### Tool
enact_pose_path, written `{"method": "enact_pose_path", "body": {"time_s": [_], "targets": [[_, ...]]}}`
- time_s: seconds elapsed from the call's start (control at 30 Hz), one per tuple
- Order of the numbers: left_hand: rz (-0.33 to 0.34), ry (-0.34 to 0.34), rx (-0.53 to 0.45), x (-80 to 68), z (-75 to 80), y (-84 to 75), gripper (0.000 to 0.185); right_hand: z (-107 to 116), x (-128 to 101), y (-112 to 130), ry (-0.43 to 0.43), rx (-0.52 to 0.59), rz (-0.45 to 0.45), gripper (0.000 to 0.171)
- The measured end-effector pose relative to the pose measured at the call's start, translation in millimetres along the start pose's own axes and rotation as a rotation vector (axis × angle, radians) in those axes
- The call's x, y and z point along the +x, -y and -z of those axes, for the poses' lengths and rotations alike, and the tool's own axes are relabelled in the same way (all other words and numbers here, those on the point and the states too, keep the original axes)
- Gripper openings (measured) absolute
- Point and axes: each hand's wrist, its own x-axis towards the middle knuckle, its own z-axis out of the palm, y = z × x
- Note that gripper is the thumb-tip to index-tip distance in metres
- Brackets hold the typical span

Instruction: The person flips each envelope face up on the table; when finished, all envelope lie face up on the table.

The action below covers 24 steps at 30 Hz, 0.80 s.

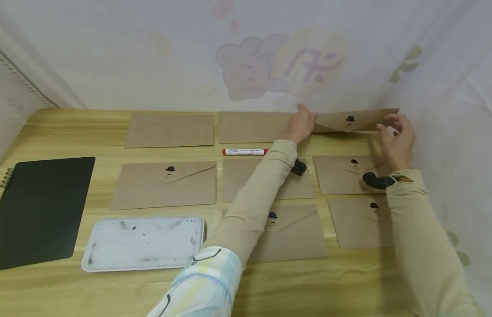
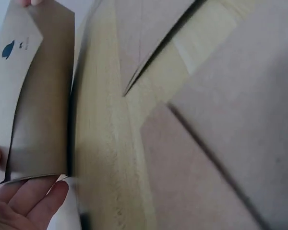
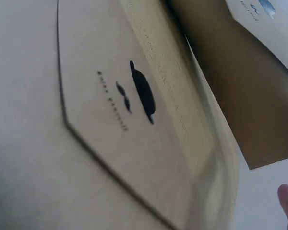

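raised envelope: the far-right one (image 1: 358,122), tilted up off flat at the back of the table (image 1: 345,144), its flap and hat print facing the person.
left hand: (image 1: 301,125) pinches the left end, thumb on the flap side, fingers behind.
right hand: (image 1: 399,138) half curled at the right end, fingers at the edge; whether it truly grips, i cannot tell.
step in hand: seemingly handling or turning this envelope by its two ends.
next move calls for: probably both ends kept level and the paper unbent.
back and right edges: white cloth (image 1: 150,66) stands close behind and beside the right hand, so little room there.
left edge: a plain envelope (image 1: 251,127) lies just beside the left hand.
open room: a bare strip in front, before the nearer hat-print envelope (image 1: 337,178); the red marker (image 1: 246,152) lies farther left, near the left sleeve (image 1: 257,189).
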Motion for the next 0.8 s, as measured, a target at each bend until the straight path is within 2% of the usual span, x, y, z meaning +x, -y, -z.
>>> {"method": "enact_pose_path", "body": {"time_s": [0.1, 0.17, 0.27, 0.33, 0.43, 0.53, 0.7, 0.8], "targets": [[0.008, -0.045, -0.029, -1.1, -3.1, 0.3, 0.039, -1.7, 3.8, 0.5, 0.09, -0.053, 0.016, 0.05], [-0.049, -0.062, -0.031, -3.5, -3.6, 2.3, 0.026, -4.9, 6.5, 0.6, 0.135, -0.109, 0.038, 0.061], [-0.154, -0.079, 0.003, -5.8, -2.2, 6.7, 0.013, -10.5, 8.3, 0.8, 0.163, -0.161, 0.059, 0.065], [-0.23, -0.08, 0.05, -5.4, -1.0, 8.1, 0.008, -12.1, 7.8, 3.2, 0.164, -0.185, 0.041, 0.065], [-0.299, -0.078, 0.114, -3.0, 0.6, 7.3, 0.006, -12.6, 8.6, 4.8, 0.155, -0.19, 0.016, 0.063], [-0.352, -0.072, 0.163, -2.4, 3.3, 4.6, 0.008, -12.5, 9.3, 6.5, 0.145, -0.202, 0.0, 0.062], [-0.407, -0.066, 0.218, -5.9, 7.0, -1.7, 0.03, -8.8, 7.7, 6.7, 0.107, -0.21, -0.011, 0.062], [-0.44, -0.062, 0.245, -7.5, 8.6, -5.0, 0.035, -5.9, 8.0, 5.6, 0.081, -0.214, -0.011, 0.063]]}}
